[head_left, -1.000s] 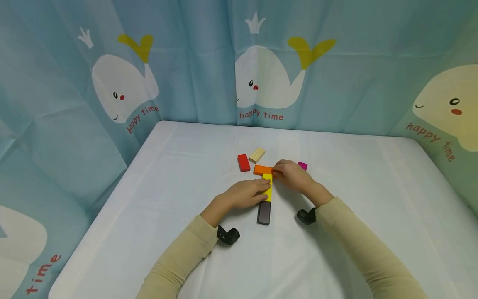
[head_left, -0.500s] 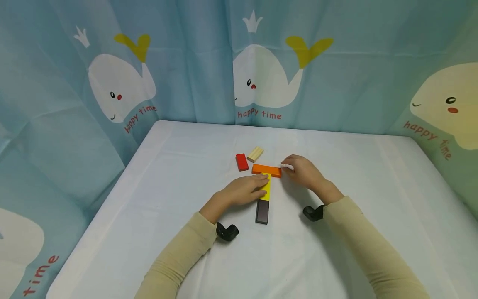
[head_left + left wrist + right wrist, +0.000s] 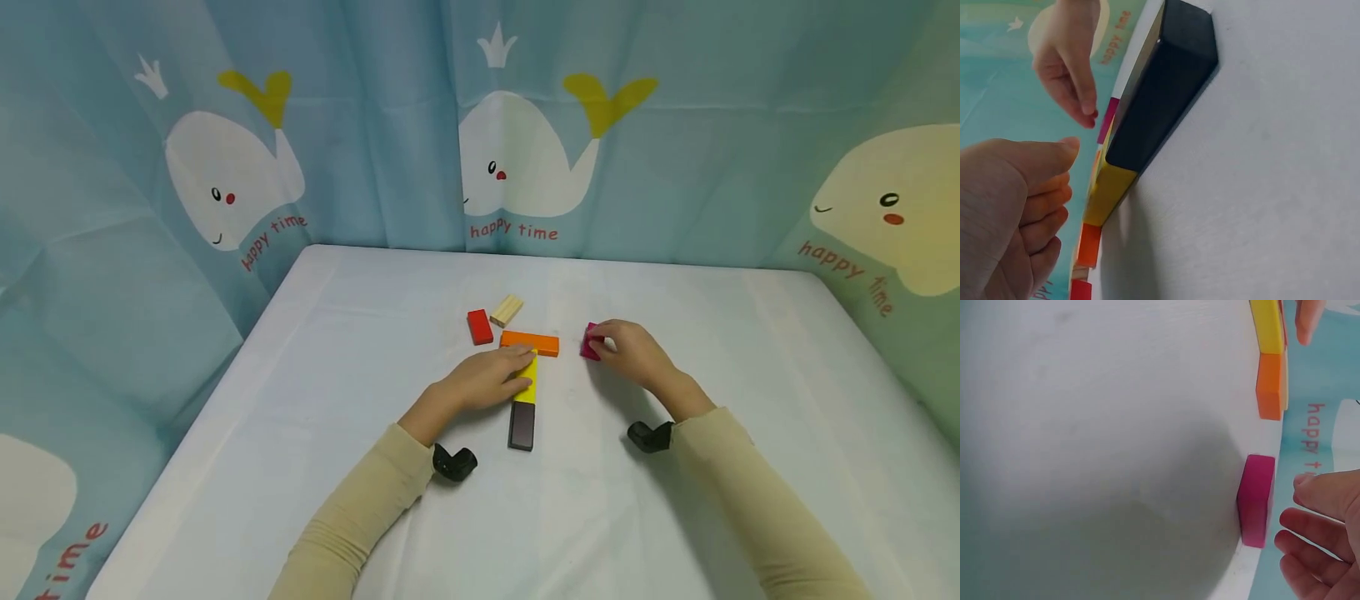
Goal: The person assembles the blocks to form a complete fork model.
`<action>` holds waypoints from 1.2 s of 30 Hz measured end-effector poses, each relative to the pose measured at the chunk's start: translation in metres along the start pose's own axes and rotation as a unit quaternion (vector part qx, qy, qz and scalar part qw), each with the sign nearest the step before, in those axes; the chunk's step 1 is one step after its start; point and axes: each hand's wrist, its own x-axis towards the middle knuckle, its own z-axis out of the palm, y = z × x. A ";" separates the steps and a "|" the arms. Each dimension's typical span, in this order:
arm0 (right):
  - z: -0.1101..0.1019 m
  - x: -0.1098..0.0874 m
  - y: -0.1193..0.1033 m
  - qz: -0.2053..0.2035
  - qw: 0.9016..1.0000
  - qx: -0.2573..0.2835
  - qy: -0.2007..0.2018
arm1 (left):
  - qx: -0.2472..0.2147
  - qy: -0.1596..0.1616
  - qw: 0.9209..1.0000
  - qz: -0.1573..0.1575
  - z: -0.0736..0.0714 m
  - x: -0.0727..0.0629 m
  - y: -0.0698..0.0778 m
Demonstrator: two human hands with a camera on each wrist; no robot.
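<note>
The right hand [image 3: 632, 353], fingers parted, is held above a magenta block [image 3: 1255, 500] on the white surface [image 3: 735, 350], as a yellow block [image 3: 1110, 192] touching a black block [image 3: 522, 426] is overhung by the relaxed left hand [image 3: 483, 379].

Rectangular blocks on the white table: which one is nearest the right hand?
The magenta rectangular block, lying by the right hand, apart from the others; the orange rectangular block, next closest, lies farther left.
</note>
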 end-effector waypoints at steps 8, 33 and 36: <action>0.004 -0.009 0.010 -0.030 0.999 -0.012 0.009 | 0.006 -0.014 1.000 -0.011 0.001 0.008 0.000; 0.012 -0.010 0.007 -0.064 0.996 -0.045 0.051 | 0.022 -0.017 1.000 -0.014 0.005 0.012 0.000; 0.011 -0.008 0.007 -0.069 0.995 -0.049 0.051 | 0.021 -0.016 1.000 -0.013 0.005 0.012 -0.001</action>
